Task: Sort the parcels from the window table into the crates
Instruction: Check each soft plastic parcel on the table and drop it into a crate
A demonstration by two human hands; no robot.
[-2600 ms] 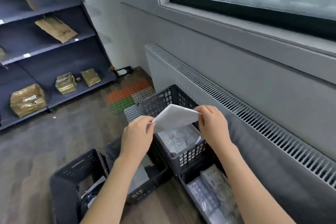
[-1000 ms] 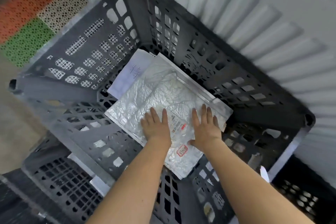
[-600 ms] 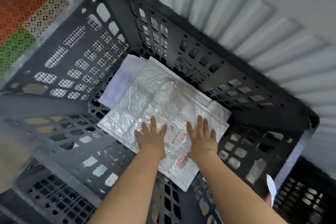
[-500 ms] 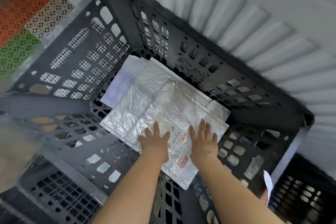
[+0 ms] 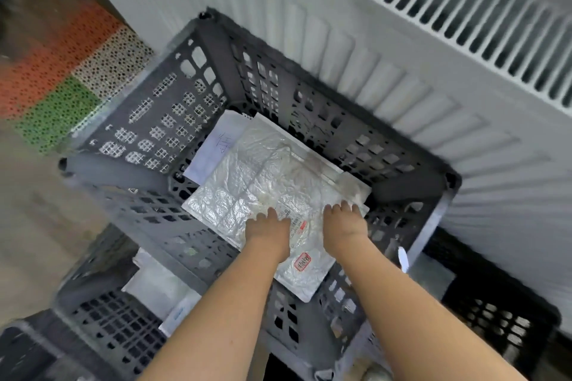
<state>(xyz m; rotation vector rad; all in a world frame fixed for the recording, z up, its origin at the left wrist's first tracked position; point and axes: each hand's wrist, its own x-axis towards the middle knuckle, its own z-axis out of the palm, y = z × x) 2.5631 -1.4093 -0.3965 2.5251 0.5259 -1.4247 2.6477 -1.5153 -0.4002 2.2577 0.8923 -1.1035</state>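
Both hands down in grey crate [image 5: 198, 77]. Left hand [image 5: 268, 229] and right hand [image 5: 343, 223] lie on the silver bubble parcel [image 5: 253, 182]; fingers blurred, grip unclear. Parcel lies flat under both palms, long axis running diagonally far-left from them; 2 hands equally near.

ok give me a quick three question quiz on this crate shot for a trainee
1. True or false: both hands are inside the grey crate, on the silver bubble mailer.
2. Multiple choice: where is the white sheet with handwriting? A) under the mailer's far left corner B) pinched in the right hand C) on the radiator
3. Fill in: the red stamp-like sticker sits on the mailer between the two ____.

Key:
1. True: left hand and right hand both lie on it.
2. A
3. forearms
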